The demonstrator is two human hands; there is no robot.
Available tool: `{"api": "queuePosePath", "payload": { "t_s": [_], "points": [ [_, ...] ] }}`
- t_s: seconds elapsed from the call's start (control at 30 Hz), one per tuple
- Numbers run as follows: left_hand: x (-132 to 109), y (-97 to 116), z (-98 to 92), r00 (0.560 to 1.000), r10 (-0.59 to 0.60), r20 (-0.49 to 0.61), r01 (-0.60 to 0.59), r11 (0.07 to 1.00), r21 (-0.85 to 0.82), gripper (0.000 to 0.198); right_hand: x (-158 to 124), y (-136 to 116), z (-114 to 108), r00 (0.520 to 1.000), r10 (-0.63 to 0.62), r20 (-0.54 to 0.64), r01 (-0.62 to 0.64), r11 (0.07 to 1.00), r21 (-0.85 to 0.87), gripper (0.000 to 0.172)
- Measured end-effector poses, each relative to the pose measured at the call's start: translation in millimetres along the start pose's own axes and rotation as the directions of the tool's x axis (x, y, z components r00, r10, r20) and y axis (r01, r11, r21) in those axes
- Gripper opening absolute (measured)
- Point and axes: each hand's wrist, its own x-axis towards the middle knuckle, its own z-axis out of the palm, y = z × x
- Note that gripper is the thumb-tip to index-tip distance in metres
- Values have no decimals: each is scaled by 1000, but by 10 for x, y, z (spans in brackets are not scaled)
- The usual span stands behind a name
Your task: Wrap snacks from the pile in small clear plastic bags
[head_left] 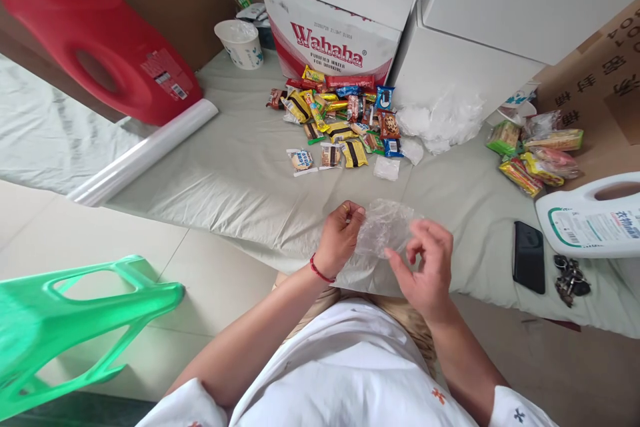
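My left hand (pixel 341 235) pinches the edge of a clear plastic bag (pixel 384 221), which spreads out thin and crinkled to the right of it. Beside the bag's other side is my right hand (pixel 425 267), its fingers parted and slightly blurred, with nothing seen in them. Beyond both hands lies a heap of small wrapped snacks (pixel 340 110) in yellow, red, blue and brown packets. A folded clear bag (pixel 387 168) rests at the heap's near edge, and a pile of crumpled clear bags (pixel 443 121) lies to its right.
A red jug (pixel 120 33) and a plastic film roll (pixel 145 153) are at left, above a green stool (pixel 90 320). Behind the snacks stands a Wahaha carton (pixel 330 40). At right are more packets (pixel 540 147), a white jug (pixel 595 220), a phone (pixel 529 257) and keys (pixel 570 280).
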Motion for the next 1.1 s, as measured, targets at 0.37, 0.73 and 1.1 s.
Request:
{"api": "queuePosePath", "payload": {
  "t_s": [0.37, 0.73, 1.1],
  "points": [
    [49, -52, -68, 991, 90, -98, -93, 995, -28, 33, 384, 229, 24, 980, -111, 166, 137, 979, -152, 20],
    [457, -95, -208, 966, -112, -235, 20, 931, -363, 23, -416, -45, -138, 954, -225, 199, 269, 935, -229, 38],
    [246, -115, -126, 994, -89, -70, 42, 864, -501, 35, -439, -53, -91, 798, -27, 601, -100, 979, 177, 17]
  ]
}}
